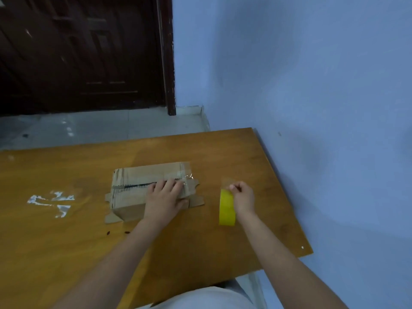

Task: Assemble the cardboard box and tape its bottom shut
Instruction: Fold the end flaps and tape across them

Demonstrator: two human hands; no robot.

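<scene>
Now the cardboard box (142, 188) lies on the wooden tabletop (66, 241), flaps spread beneath it, clear tape over its middle seam. The left hand (166, 197) presses flat on the box with fingers straight and spread. Just right of the box, the right hand (243, 197) holds a yellow tape roll (227, 208), fingers curled, pinching near its top.
</scene>
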